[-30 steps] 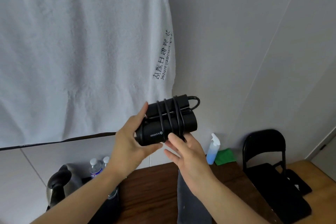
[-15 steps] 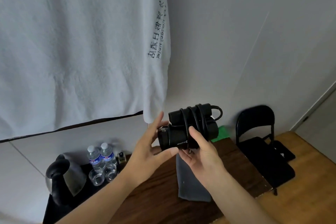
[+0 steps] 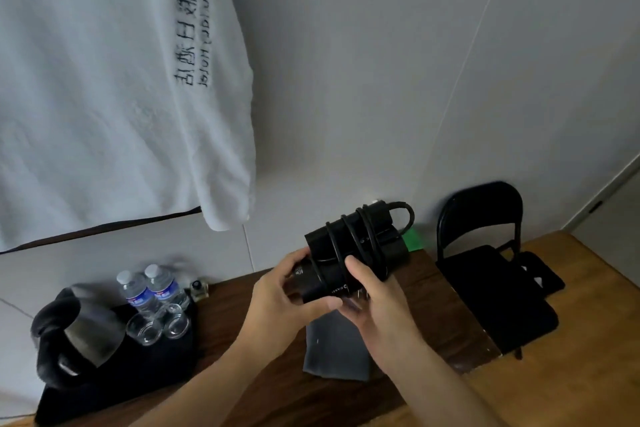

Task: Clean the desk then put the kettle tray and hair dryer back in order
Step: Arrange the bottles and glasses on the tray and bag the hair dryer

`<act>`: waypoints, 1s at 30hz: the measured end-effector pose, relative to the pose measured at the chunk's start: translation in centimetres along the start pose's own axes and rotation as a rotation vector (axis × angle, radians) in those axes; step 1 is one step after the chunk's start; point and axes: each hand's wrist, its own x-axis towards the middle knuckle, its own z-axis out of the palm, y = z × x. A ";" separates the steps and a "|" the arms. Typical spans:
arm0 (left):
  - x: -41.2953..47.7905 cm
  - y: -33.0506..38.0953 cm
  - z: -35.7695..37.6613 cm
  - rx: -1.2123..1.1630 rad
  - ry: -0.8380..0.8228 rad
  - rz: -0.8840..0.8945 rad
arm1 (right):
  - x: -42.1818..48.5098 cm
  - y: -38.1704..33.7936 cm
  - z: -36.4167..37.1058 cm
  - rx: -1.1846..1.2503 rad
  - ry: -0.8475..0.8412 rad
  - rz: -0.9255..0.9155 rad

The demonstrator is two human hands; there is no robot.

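I hold a black folded hair dryer [image 3: 356, 246] with its cord wound around it above the dark wooden desk [image 3: 446, 319]. My left hand [image 3: 287, 298] grips its nozzle end from the left. My right hand [image 3: 377, 302] grips its body from below and the right, thumb over the cord. At the desk's left stands a black tray [image 3: 145, 371] with a steel kettle [image 3: 76, 333], two water bottles [image 3: 149, 288] and two glasses [image 3: 159, 326].
A grey cloth [image 3: 336, 347] lies on the desk under my hands. A green cloth [image 3: 414, 239] lies at the desk's back edge. A black folding chair [image 3: 491, 274] stands to the right. A white towel [image 3: 114, 80] hangs on the wall.
The hair dryer and both hands have come down closer to the desk. My view has tilted down and left, so the whole tray shows.
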 end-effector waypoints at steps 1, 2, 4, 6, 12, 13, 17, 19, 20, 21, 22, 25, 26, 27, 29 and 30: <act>0.3 -0.3 1.6 0.006 0.008 -0.019 | 0.7 -0.4 -1.3 -0.003 0.003 0.016; 0.6 -0.6 3.2 0.005 0.007 -0.041 | 1.4 -0.8 -2.7 -0.005 0.006 0.032; 1.4 -1.4 6.1 0.020 -0.023 -0.075 | 2.9 -1.7 -5.5 -0.019 0.022 0.064; 2.1 -2.7 8.2 0.039 -0.073 -0.113 | 4.7 -2.3 -8.5 -0.034 0.052 0.111; 2.1 -9.1 10.4 0.065 -0.068 -0.352 | 9.1 -2.7 -16.2 -0.135 0.148 0.241; 1.9 -10.2 10.5 0.083 -0.049 -0.396 | 9.7 -2.4 -17.4 -0.155 0.168 0.261; 0.3 -16.1 10.9 0.247 -0.047 -0.588 | 11.2 0.3 -21.5 -0.182 0.297 0.368; -0.6 -19.3 11.7 0.314 -0.119 -0.655 | 11.3 1.8 -22.6 -0.179 0.359 0.415; -1.1 -20.9 12.3 0.345 -0.165 -0.676 | 11.3 2.6 -23.1 -0.183 0.386 0.442; -1.4 -22.3 13.2 0.388 -0.213 -0.684 | 11.3 3.5 -23.6 -0.188 0.407 0.469; -1.5 -23.5 14.1 0.436 -0.267 -0.687 | 11.3 4.3 -24.1 -0.192 0.425 0.490; -1.3 -26.4 17.6 0.564 -0.446 -0.630 | 11.0 6.4 -25.3 -0.192 0.474 0.531; -0.9 -27.5 18.9 0.593 -0.480 -0.599 | 10.9 7.0 -25.7 -0.195 0.493 0.543; -0.4 -28.5 20.2 0.620 -0.489 -0.571 | 10.7 7.4 -26.1 -0.199 0.510 0.554; 0.9 -29.7 22.8 0.674 -0.433 -0.563 | 10.2 8.0 -26.8 -0.202 0.532 0.588; 1.7 -30.2 24.0 0.712 -0.398 -0.575 | 10.1 8.2 -27.3 -0.204 0.533 0.603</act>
